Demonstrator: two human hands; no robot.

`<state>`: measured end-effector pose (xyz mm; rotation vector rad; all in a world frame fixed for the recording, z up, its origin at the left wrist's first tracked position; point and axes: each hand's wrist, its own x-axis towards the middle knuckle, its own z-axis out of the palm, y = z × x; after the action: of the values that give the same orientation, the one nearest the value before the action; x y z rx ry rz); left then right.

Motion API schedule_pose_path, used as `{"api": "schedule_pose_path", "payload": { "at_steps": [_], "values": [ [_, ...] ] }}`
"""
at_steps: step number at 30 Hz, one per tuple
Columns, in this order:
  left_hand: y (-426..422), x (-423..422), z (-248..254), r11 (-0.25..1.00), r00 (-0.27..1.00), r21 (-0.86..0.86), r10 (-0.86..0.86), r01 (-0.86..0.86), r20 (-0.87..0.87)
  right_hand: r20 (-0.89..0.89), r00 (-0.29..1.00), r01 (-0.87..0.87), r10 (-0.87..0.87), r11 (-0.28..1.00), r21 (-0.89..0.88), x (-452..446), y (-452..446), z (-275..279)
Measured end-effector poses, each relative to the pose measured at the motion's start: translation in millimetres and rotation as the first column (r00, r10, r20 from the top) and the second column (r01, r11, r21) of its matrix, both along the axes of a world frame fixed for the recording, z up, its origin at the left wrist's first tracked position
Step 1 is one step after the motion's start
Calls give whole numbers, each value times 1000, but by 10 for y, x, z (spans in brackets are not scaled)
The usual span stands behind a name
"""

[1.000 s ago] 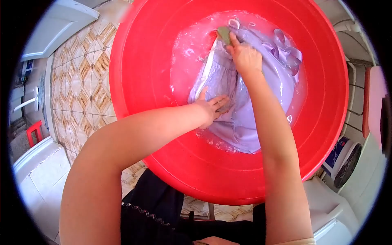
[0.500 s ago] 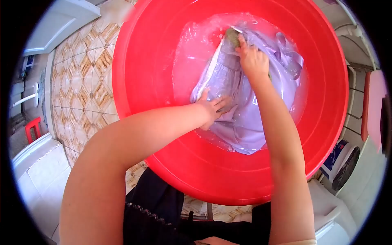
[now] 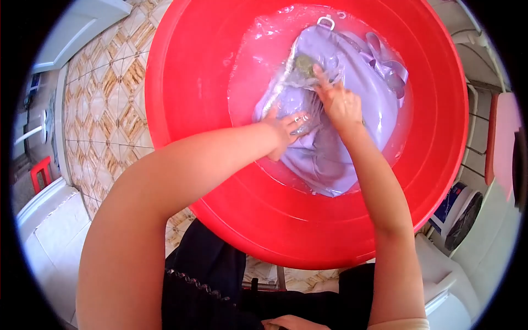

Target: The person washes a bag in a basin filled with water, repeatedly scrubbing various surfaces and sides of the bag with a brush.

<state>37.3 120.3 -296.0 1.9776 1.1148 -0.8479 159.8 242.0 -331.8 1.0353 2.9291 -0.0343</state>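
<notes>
A lilac fabric bag (image 3: 366,102) with straps, a white zip edge and a white ring lies wet in shallow, soapy water inside a large red basin (image 3: 192,82). My left hand (image 3: 285,132) presses flat on the bag's lower left part, fingers spread and partly under water. Up and to the right of it, my right hand (image 3: 338,104) bears down on the bag with a green scouring pad (image 3: 304,65) under its fingertips. Its index finger is stretched along the pad; the other fingers are partly hidden.
Patterned floor tiles (image 3: 104,104) lie left of the basin, with a white door (image 3: 82,33) beyond. A small red stool (image 3: 41,173) stands at the far left. On the right are a white and blue bucket (image 3: 454,212) and a pink panel (image 3: 503,143).
My right hand has drawn the green pad down the bag toward me, uncovering the white ring at the top. My left hand stays on about the same spot.
</notes>
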Motion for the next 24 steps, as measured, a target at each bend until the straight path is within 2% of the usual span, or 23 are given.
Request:
{"api": "schedule_pose_path", "payload": {
  "at_steps": [4, 6, 8, 10, 11, 12, 14, 15, 16, 18, 19, 21, 22, 24],
  "values": [
    [-26, -62, -82, 996, 995, 70, 50, -56, 83, -29, 992, 118, -121, 989, -86, -12, -198, 188],
    [0, -55, -32, 999, 998, 23, 21, -23, 66, 87, 996, -4, 17, 990, -144, 147, -532, 421],
    [-60, 38, -74, 1000, 999, -25, -18, 19, 42, 90, 994, -49, 61, 991, -128, 283, -471, 288],
    [-363, 402, -213, 958, 979, 263, 155, -117, -131, 90, 991, -88, 99, 989, -118, 378, -303, 154],
    [-474, 535, -110, 957, 962, 220, 226, -190, -151, -19, 999, -29, 27, 995, -93, 347, -142, 54],
    [-496, 510, -126, 962, 965, 208, 212, -179, -153, -128, 991, 37, -46, 996, -75, 327, -92, 13],
    [-484, 392, -151, 966, 976, 165, 210, -199, -55, -103, 992, 63, -73, 993, -97, 267, -189, 76],
    [-426, 336, -21, 977, 978, 82, 200, -195, -56, -78, 993, 80, -89, 991, -104, 232, -237, 130],
    [-385, 333, 15, 978, 979, 81, 198, -193, -53, -74, 993, 83, -91, 991, -105, 263, -363, 195],
    [-339, 316, 36, 988, 985, -33, 144, -148, -93, 6, 992, -118, 123, 964, -238, 359, -647, 316],
    [-320, 306, 45, 989, 986, -36, 141, -145, -94, 4, 993, -115, 120, 964, -240, 376, -657, 285],
    [-304, 310, 83, 978, 989, -156, 133, -141, -58, 81, 963, -236, 257, 950, -205, 439, -692, 227],
    [-299, 326, 117, 977, 989, -159, 134, -143, -63, 105, 973, -179, 204, 961, -209, 352, -487, 179],
    [-271, 339, 166, 976, 979, -93, 193, -199, -74, -41, 993, -113, 108, 983, -144, 188, -223, 95]
  ]
}}
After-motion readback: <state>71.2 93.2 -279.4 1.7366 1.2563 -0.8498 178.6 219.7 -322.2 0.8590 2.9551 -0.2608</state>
